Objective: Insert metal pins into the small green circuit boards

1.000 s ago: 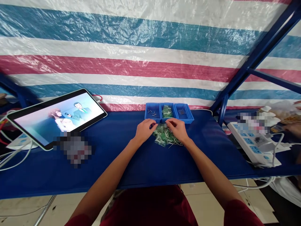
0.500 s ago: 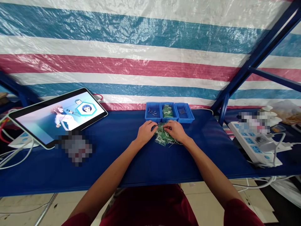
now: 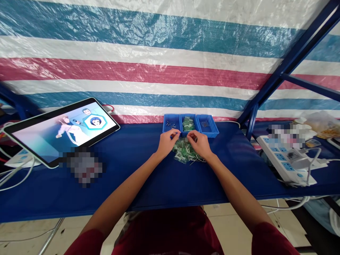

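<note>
A heap of small green-and-clear packets lies on the blue table, with thin metal pieces poking out at its right side. Over the heap's left rear edge, my left hand is closed, thumb against fingertips. Opposite it, my right hand is closed in a similar pinch. Whatever either hand holds is too small to make out. Just behind the hands stand three joined blue bins: the left bin has a few metal screw-like pieces, the middle bin green packets, the right bin a few small thin pieces.
A tablet playing a cartoon leans at the left, a blurred-out item in front of it. On the right lies a white power strip with plugs and cables. A blue metal frame and a striped sheet rise behind.
Both hands have lifted slightly off the heap and moved back toward the bins, fingertips now nearer the bins' front edge. The view has shifted a little.
</note>
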`<move>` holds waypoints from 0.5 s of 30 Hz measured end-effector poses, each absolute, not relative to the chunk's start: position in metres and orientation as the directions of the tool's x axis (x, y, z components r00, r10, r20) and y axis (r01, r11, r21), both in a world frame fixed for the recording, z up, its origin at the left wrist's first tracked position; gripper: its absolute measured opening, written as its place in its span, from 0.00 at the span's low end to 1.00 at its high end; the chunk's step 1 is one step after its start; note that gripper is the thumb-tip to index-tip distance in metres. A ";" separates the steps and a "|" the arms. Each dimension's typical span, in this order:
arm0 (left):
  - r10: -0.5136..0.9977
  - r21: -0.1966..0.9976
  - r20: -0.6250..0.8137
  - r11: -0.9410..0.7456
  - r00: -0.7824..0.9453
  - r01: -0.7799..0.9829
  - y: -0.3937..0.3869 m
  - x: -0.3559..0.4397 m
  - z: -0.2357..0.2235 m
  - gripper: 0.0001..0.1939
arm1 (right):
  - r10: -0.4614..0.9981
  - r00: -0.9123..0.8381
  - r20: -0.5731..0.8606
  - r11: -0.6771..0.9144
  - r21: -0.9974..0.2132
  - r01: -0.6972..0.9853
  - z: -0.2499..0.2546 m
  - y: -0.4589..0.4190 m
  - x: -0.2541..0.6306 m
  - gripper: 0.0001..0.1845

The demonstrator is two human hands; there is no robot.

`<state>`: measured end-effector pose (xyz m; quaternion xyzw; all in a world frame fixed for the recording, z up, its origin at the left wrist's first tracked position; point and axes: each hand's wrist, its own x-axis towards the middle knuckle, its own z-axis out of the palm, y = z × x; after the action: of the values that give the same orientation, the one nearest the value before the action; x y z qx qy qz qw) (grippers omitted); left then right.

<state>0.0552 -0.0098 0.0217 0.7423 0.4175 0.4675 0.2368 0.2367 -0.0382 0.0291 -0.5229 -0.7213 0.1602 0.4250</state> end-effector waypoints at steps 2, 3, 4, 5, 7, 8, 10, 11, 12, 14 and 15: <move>0.853 0.761 0.472 -0.522 0.223 0.385 -0.008 0.056 0.020 0.09 | 0.901 -0.014 0.433 0.372 -0.756 0.538 0.032 -0.040 0.236 0.06; 0.853 0.762 0.470 -0.521 0.226 0.385 -0.007 0.056 0.019 0.09 | 0.907 0.010 0.422 0.363 -0.791 0.492 0.033 -0.041 0.236 0.06; 0.851 0.758 0.476 -0.525 0.223 0.387 -0.006 0.057 0.020 0.09 | 0.914 0.025 0.406 0.354 -0.823 0.444 0.033 -0.041 0.235 0.06; 0.846 0.751 0.488 -0.533 0.217 0.389 -0.005 0.057 0.020 0.09 | 0.921 0.035 0.388 0.344 -0.852 0.394 0.033 -0.042 0.235 0.06; 0.830 0.738 0.521 -0.555 0.197 0.385 -0.003 0.058 0.021 0.09 | 0.936 0.047 0.348 0.321 -0.901 0.291 0.032 -0.041 0.235 0.06; 0.824 0.735 0.537 -0.563 0.181 0.378 -0.004 0.059 0.022 0.10 | 0.943 0.050 0.328 0.308 -0.921 0.238 0.032 -0.041 0.235 0.06; 0.817 0.738 0.555 -0.571 0.157 0.359 -0.007 0.059 0.022 0.10 | 0.954 0.052 0.294 0.284 -0.948 0.142 0.032 -0.041 0.235 0.07; 0.815 0.741 0.557 -0.574 0.158 0.348 -0.009 0.059 0.022 0.11 | 0.959 0.050 0.281 0.274 -0.956 0.104 0.032 -0.040 0.235 0.08; 0.813 0.743 0.558 -0.579 0.169 0.336 -0.012 0.059 0.021 0.12 | 0.962 0.048 0.269 0.265 -0.961 0.076 0.032 -0.040 0.235 0.09; 0.804 0.742 0.557 -0.594 0.207 0.312 -0.017 0.058 0.019 0.12 | 0.967 0.044 0.252 0.250 -0.967 0.041 0.033 -0.040 0.234 0.11; 0.800 0.740 0.557 -0.600 0.223 0.303 -0.019 0.057 0.018 0.12 | 0.969 0.041 0.245 0.244 -0.969 0.025 0.033 -0.040 0.234 0.12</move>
<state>0.0566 -0.0188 0.0183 0.7416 0.3718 0.5002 0.2481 0.2343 -0.0397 0.0333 -0.4503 -0.5517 0.4185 0.5636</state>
